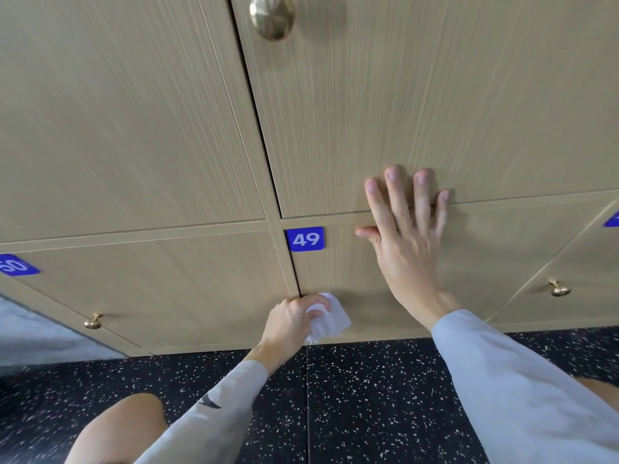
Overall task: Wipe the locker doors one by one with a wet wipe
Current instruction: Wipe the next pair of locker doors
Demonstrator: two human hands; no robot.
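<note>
Your left hand (pixel 290 319) is closed around a crumpled white wet wipe (pixel 326 318), pressing it against the lower left corner of locker door 49 (pixel 469 269), right beside the dark gap that separates this door from its neighbour. Part of the wipe sticks out past your fingers toward the right and down, close to the door's bottom edge. Your right hand (pixel 407 242) lies flat with the fingers spread wide, holding nothing; its palm rests on door 49 and its fingertips reach over the seam onto the door above (pixel 435 95). The blue number plate (pixel 305 239) reading 49 sits in the door's upper left corner, just left of your right thumb. The neighbouring door on the left carries a blue plate 50 (pixel 15 265) and a small brass knob (pixel 93 321); another brass knob (pixel 558 289) shows on the door to the right, and a larger one (pixel 272 15) at the top. Below the lockers runs a dark speckled floor (pixel 368 396), and both your grey sleeves reach up from it.
</note>
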